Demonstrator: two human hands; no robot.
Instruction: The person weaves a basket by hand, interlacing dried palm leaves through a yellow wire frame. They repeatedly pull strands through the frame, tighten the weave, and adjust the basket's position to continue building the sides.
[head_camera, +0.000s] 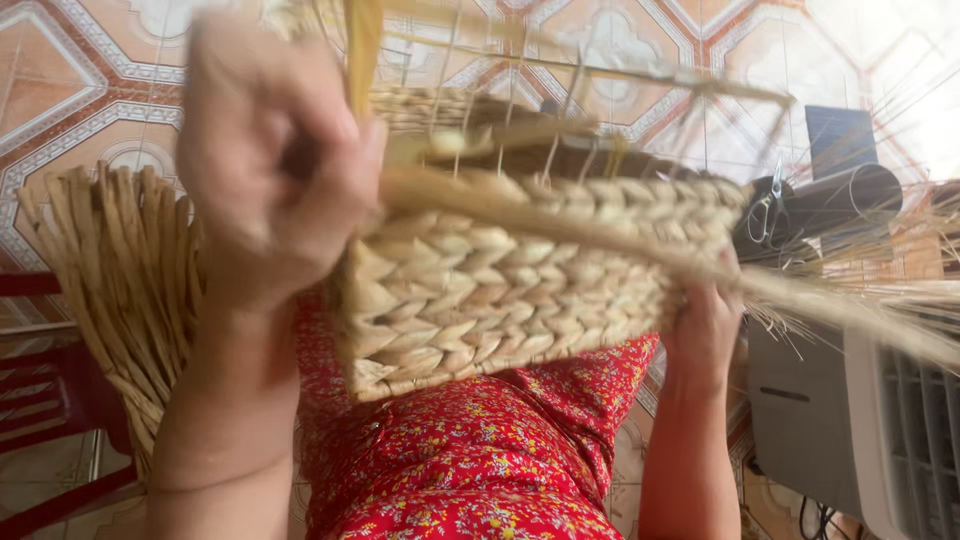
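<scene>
Gripping a straw strand (362, 50), left hand (270, 160) fingers closed; right hand (705, 325) fingers clasp the woven basket (500, 290).

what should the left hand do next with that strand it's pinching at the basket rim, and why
Probably pull the strand snug and tuck it into the top row. The left hand pinches it at the woven basket rim, where bare wire uprights stand unwoven, while the right hand steadies the far end.

The left hand (270, 150) is motion-blurred, its grip unreadable, while the woven basket (500, 290) hides the right hand's (705, 325) fingers and its wire frame runs off the top edge.
</scene>
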